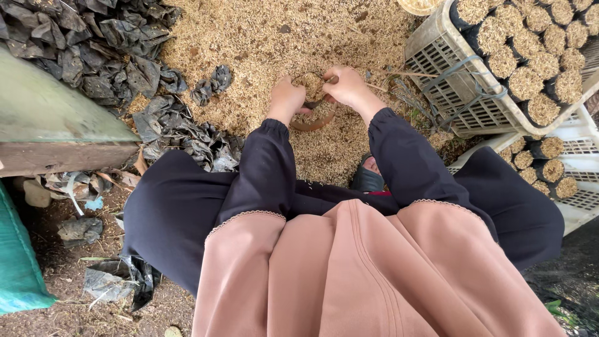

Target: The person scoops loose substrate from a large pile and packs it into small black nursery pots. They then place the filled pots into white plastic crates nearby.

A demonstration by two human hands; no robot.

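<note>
- Golden husks (274, 43) lie in a big heap across the upper middle of the frame.
- Your left hand (286, 98) and your right hand (347, 86) meet over that heap, just above the middle of the frame.
- Both hands curl shut on a small bag (314, 111) full of husks, one hand on each side of its rim.
- Empty black bags (93, 43) lie crumpled in the upper left.
- A plastic crate (437, 62) in the upper right holds rows of filled bags (530, 50).
- A second white crate (577, 175) sits below it at the right edge.
- A green sack (19, 262) shows in the lower left.
</note>
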